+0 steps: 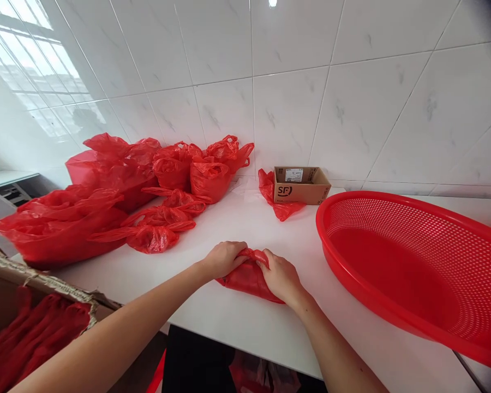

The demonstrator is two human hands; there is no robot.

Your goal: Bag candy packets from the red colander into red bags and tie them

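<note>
A red plastic bag (pixel 247 277) with something flat inside lies on the white table near its front edge. My left hand (pixel 225 259) is closed on the bag's upper left edge, thumb toward the middle. On the other side, my right hand (pixel 282 275) grips the top right of the same bag. Between the two hands the plastic is bunched and rolled. What the bag contains is hidden by the red film.
A large red plastic basket (pixel 352 273) stands at right. Behind is a small cardboard box (pixel 300 192) on red plastic. Filled red bags (pixel 210 177) and loose red bags (pixel 153 238) lie left. An open carton (pixel 45 281) of red material sits front left.
</note>
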